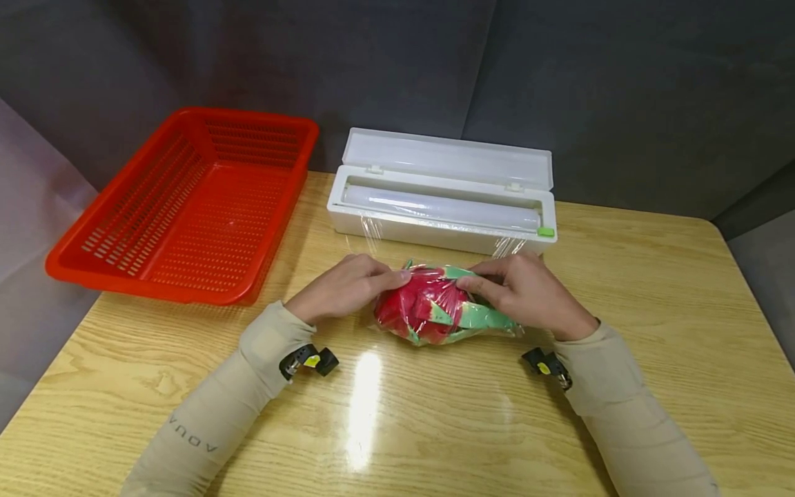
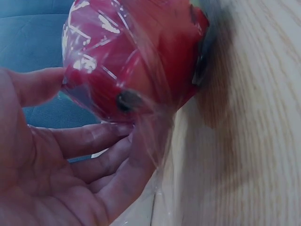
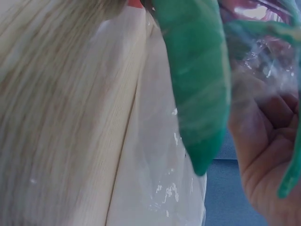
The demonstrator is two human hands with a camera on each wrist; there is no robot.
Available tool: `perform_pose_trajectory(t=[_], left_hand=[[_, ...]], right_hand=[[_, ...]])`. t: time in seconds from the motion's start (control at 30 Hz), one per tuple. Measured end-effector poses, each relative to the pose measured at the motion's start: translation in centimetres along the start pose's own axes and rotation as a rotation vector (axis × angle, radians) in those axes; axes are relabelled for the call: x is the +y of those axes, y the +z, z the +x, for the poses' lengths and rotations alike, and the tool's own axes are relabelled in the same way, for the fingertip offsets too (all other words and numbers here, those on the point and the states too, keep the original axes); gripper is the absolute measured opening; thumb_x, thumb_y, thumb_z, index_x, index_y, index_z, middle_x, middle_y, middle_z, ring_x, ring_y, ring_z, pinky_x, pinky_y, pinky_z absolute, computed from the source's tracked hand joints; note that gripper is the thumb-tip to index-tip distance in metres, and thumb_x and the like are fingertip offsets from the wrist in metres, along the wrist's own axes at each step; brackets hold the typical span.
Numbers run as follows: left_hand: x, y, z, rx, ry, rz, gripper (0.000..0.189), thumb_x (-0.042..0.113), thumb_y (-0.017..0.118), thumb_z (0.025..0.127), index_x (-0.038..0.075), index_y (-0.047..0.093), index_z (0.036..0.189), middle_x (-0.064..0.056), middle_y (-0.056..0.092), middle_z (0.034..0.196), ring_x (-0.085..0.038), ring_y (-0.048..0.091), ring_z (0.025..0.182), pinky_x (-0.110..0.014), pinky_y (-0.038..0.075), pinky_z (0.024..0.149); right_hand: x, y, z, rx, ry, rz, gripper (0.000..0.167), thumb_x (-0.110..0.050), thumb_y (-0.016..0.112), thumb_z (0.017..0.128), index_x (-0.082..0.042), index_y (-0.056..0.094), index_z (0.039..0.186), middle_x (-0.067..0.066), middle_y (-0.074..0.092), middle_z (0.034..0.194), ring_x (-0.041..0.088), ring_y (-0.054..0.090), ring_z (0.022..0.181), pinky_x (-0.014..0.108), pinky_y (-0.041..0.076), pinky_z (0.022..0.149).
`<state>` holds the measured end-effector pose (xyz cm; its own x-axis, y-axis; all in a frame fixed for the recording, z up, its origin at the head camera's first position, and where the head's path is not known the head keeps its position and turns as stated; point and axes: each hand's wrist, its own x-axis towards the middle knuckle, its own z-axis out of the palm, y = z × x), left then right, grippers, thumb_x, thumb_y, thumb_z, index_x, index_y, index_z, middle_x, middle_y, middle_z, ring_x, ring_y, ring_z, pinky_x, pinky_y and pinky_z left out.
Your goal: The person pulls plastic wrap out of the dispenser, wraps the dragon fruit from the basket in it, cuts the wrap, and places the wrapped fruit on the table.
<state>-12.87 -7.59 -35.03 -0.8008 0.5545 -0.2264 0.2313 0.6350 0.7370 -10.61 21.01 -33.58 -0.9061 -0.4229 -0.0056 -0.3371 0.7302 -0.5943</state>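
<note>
Pale wood grain covers the desk (image 1: pixel 447 421), which extends below and around both grips. Nearest, beige sleeves (image 1: pixel 248 379) cover the forearms, with a small black device (image 1: pixel 308 360) at each wrist.

Left grip (image 1: pixel 348 286) is partly closed: its thumb presses the near upper side of a dragon fruit (image 1: pixel 425 307), its bent fingers lie against the other side, and the fruit fills the space between. Right grip (image 1: pixel 524 290) is closed tighter, thumb pressed onto the fruit's leafy end, fingers curled at its far edge. So the fruit lies between the two, held by both, red body toward the left one and green leaf tips toward the right. Clear film (image 1: pixel 509 246) covers it, glossy and creased.

Just beyond the grips, stretched film reaches the front of a white box (image 1: pixel 404 235); inside lies a roll (image 1: pixel 441 208), its lid (image 1: pixel 447 160) raised behind. Beyond the left grip, further left, stands a red basket (image 1: pixel 282 228). Dark panels (image 1: pixel 397 62) rise behind everything.
</note>
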Motion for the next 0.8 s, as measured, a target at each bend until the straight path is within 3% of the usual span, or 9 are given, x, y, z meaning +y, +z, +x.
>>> perform_pose_trajectory(t=[0.37,0.6,0.8], left_hand=[[-0.10,0.04,-0.11,-0.024,-0.006,-0.031,0.049,0.047,0.046,0.105,0.018,0.067,0.072,0.006,0.037,0.055,-0.013,0.031,0.052,-0.027,0.023,0.050],[-0.29,0.05,-0.02,-0.038,-0.003,-0.040,0.050,0.047,0.045,0.106,0.018,0.068,0.072,0.005,0.040,0.056,-0.013,0.034,0.054,-0.027,0.025,0.052],[-0.39,0.04,0.07,-0.048,0.001,-0.032,0.050,0.047,0.045,0.106,0.019,0.066,0.071,0.005,0.042,0.058,-0.013,0.035,0.056,-0.027,0.026,0.054]], right_hand=[[0.15,0.17,0.00,-0.029,-0.002,0.012,0.024,-0.036,0.071,0.098,-0.016,0.083,0.100,-0.004,0.063,0.068,0.011,0.048,0.064,0.023,0.035,0.053],[0.31,0.21,0.05,-0.044,0.016,0.029,0.025,-0.035,0.070,0.098,-0.014,0.083,0.105,-0.004,0.073,0.079,0.013,0.053,0.072,0.024,0.042,0.059],[0.41,0.14,0.12,-0.060,0.032,0.046,0.023,-0.035,0.069,0.099,-0.017,0.083,0.101,-0.004,0.071,0.079,0.013,0.054,0.073,0.024,0.043,0.060]])
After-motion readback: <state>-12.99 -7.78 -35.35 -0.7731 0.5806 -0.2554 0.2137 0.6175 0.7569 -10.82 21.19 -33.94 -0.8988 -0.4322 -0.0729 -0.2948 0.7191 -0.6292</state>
